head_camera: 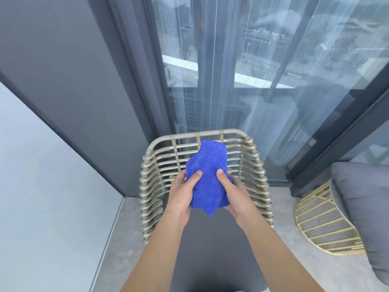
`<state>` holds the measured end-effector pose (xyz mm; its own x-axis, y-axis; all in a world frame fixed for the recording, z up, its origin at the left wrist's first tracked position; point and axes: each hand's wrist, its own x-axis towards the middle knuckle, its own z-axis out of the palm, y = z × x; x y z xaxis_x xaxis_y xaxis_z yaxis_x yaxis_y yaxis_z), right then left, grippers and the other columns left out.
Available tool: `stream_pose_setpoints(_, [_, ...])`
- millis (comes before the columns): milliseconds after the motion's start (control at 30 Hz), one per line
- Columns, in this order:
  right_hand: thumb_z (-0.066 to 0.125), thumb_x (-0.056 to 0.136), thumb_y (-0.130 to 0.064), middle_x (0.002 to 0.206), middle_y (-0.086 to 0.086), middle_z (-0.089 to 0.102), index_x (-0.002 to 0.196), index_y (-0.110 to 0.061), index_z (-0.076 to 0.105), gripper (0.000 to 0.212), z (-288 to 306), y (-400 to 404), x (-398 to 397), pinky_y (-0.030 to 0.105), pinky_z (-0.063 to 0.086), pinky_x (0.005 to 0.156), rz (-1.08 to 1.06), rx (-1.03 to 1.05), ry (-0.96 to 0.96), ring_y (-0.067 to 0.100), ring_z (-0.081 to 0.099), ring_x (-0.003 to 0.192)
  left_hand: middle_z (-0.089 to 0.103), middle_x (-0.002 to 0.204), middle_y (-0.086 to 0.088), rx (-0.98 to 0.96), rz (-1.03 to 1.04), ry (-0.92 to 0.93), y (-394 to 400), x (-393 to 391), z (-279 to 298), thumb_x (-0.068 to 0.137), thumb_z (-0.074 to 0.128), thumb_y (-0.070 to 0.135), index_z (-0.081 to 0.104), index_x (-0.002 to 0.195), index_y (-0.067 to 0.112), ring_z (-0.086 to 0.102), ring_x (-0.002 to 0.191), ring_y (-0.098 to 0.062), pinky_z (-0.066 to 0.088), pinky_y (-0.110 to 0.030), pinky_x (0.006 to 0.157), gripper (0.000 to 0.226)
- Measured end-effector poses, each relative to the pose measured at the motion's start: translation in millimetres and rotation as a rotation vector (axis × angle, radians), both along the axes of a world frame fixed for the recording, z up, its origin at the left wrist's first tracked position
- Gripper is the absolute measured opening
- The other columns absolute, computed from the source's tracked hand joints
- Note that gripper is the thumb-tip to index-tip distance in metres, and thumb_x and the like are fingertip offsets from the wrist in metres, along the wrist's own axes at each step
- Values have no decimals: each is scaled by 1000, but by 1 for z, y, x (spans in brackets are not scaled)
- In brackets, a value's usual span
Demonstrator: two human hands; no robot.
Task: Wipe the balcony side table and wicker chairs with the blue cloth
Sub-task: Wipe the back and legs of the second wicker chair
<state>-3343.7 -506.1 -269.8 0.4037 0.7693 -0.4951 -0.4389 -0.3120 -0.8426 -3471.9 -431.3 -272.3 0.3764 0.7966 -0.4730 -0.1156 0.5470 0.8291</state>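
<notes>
A bunched blue cloth (pixel 208 175) is held up in front of me by both hands, above a wicker chair (pixel 153 182) with a dark grey seat. My left hand (pixel 181 194) grips the cloth's left side with the thumb on top. My right hand (pixel 233 192) grips its right side, thumb pressed into the fabric. The chair's curved woven back faces the glass and its rim shows behind the cloth. A second wicker chair (pixel 324 232) with a grey cushion stands at the right edge. No side table is in view.
A glass balcony door (pixel 242 70) with thin vertical cords stands behind the chair. A dark grey wall (pixel 63 70) runs along the left. The concrete floor (pixel 282 207) shows between the two chairs.
</notes>
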Motion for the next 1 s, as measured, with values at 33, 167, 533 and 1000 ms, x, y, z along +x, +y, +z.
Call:
stream_pose_setpoints(33, [66,88,-61,117,0,77,125,-19,68,56,-1,-1,2,53,57,99,55,6,51,23,74,109,78,112,-6,4,11,5,-1,1,1,96,71,19,67,121,14,76,100,-26,59,-40,80,26])
stream_pose_setpoints(167, [48,97,-67,123,-5,75,130,-28,68,54,-15,-8,11,46,55,101,197,0,159,16,72,114,78,113,-5,29,70,69,-12,2,3,96,72,19,66,119,14,76,101,-26,60,-47,90,25])
stream_pose_setpoints(533, [61,102,-43,109,-7,78,113,-21,74,28,-11,12,2,43,56,101,163,33,-98,14,74,105,78,109,-8,46,135,151,-12,-11,11,97,70,21,65,114,6,75,102,-30,56,-53,95,24])
stream_pose_setpoints(1000, [72,95,-31,106,5,80,116,-15,71,26,-12,71,-54,48,59,95,-11,23,108,26,77,99,74,110,1,180,6,356,69,-61,-14,89,79,32,62,118,20,73,85,-9,54,-18,66,36])
